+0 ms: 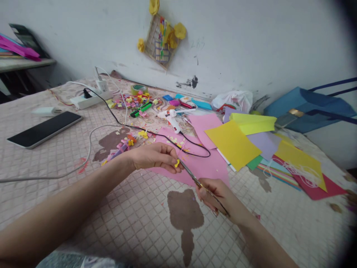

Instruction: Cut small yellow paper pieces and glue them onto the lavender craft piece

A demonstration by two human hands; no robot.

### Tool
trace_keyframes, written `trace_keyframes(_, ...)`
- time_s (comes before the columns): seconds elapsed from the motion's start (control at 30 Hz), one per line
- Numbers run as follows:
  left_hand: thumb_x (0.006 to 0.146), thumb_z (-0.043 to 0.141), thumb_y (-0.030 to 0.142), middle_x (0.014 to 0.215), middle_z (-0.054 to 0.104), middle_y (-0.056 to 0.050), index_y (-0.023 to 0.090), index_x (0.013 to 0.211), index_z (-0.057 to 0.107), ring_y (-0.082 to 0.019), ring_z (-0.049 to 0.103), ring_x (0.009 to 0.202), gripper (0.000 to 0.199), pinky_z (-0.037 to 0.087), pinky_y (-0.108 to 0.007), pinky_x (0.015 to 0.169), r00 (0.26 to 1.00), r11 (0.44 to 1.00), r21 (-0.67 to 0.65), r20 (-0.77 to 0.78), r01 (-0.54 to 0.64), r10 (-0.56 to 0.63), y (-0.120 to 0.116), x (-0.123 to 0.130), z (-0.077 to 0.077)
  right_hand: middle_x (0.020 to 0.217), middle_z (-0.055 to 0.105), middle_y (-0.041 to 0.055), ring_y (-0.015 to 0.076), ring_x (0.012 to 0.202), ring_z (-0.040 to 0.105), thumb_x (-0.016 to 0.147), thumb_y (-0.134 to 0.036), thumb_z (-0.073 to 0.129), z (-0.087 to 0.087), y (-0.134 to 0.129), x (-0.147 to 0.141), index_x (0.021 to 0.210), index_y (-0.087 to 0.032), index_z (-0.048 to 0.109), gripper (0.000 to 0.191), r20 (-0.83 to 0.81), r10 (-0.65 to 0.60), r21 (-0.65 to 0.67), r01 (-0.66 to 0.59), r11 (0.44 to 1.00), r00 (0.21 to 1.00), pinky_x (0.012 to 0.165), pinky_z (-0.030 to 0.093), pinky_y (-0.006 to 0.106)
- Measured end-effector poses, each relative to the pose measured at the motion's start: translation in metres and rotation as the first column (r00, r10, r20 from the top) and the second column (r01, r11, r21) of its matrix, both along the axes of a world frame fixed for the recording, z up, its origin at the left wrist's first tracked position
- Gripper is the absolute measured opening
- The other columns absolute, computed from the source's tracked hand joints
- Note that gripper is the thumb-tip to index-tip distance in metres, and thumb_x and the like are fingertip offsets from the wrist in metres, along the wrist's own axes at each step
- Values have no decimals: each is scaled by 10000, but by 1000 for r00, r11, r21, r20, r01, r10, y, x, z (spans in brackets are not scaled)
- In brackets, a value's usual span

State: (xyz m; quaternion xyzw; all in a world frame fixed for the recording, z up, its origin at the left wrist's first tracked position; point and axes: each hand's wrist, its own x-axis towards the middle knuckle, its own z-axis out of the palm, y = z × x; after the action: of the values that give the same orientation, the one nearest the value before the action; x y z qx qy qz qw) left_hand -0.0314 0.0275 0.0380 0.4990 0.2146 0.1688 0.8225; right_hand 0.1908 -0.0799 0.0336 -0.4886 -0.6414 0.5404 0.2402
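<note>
My left hand (158, 157) pinches a small yellow paper piece (176, 163) between thumb and fingers, above a pink sheet (195, 167). In my right hand (213, 195) is a slim metal tool (191, 174), which looks like scissors; its tip reaches the yellow piece at my left fingertips. Beyond my hands lies a white glue gun (171, 120) with a black cord. Small yellow and orange paper flowers (143, 134) lie behind my left wrist, near a purple strip (121, 149) with flowers on it.
A phone (46, 128) and a power strip (86, 98) lie at the left, with cables crossing the table. Coloured sheets (234, 143) and white string (304, 173) spread at the right. A tape roll (138, 89), a green cutter (141, 109) and a plastic bag (233, 100) sit farther back.
</note>
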Motion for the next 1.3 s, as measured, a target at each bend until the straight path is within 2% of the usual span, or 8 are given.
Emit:
trace_keyframes(0.37,700,694,147,755,710,-55,119,700,577,-144,679,786,120,515,-291,804,999,1000,8,-29,12,-12,1,-2,2,439,319,-82,67,390,276,844,-573,423,-2,1,2,607,-194,399,448,20,13,-23,-12,1000,1000,396,217,205)
trace_keyframes(0.5,714,682,147,775,713,-54,122,709,588,-141,679,787,98,523,-286,793,997,997,34,-37,66,-65,3,-4,1,473,327,-73,70,414,299,842,-565,438,-1,0,2,606,-193,396,442,52,37,-20,-36,999,998,393,220,200)
trace_keyframes(0.67,728,670,134,788,714,-53,120,717,580,-138,682,765,92,536,-258,748,992,992,35,-25,121,-120,5,-6,-1,476,333,-73,67,400,284,793,-641,442,0,0,2,615,-192,413,484,25,46,-46,-45,998,999,374,210,199)
trace_keyframes(0.87,741,664,142,895,714,-87,115,743,571,-152,684,789,96,541,-288,755,989,988,27,-5,149,-149,4,-7,-2,490,354,-67,69,404,313,805,-654,411,3,0,3,682,-174,448,497,-4,136,-31,-136,990,991,384,226,204)
trace_keyframes(1.03,730,674,135,832,715,-70,105,727,580,-139,681,788,98,532,-254,751,994,994,0,-6,106,-106,4,-4,-4,479,344,-68,71,398,307,802,-673,391,3,1,4,688,-166,461,525,4,112,-39,-112,993,994,390,233,212)
trace_keyframes(1.3,725,677,126,779,709,-64,97,710,566,-116,672,764,115,514,-220,727,998,998,30,-25,-55,56,2,1,-4,423,334,-79,71,375,290,814,-657,391,-5,2,2,657,-175,458,512,-19,28,-16,-28,999,999,394,225,215)
